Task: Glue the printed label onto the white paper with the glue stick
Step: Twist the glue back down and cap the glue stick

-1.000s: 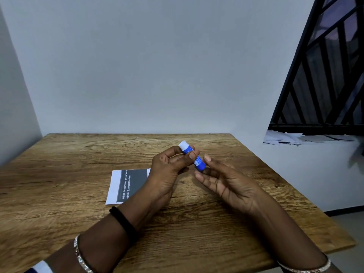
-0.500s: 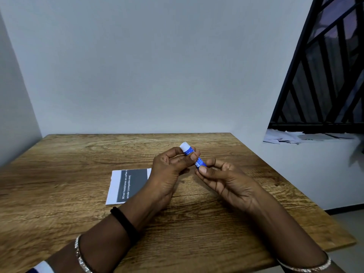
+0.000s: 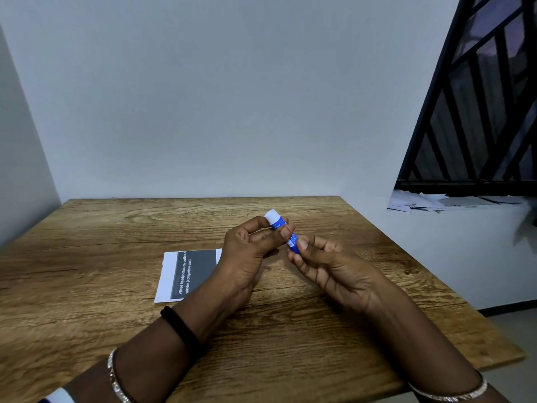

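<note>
On the brown wooden table (image 3: 87,257) lies the rectangular white paper sheet (image 3: 167,274), with the dark printed label (image 3: 197,269) and its white lettering on top. Whether the label is stuck down I cannot tell. Just right of the sheet, the left hand (image 3: 247,254) overlaps its right edge. The thumb and curled fingers grip the upper half of the small blue plastic glue stick (image 3: 283,231), held tilted in the air further right of the sheet with its white end (image 3: 271,215) pointing away. Furthest right of the sheet, the right hand (image 3: 328,263) has changed. A second ago its fingers lay straight beside the stick's blue lower end; now they have curled in and pinch it. I'd judge that both hands are set to twist or open the stick, and no glue has yet reached the sheet.
</note>
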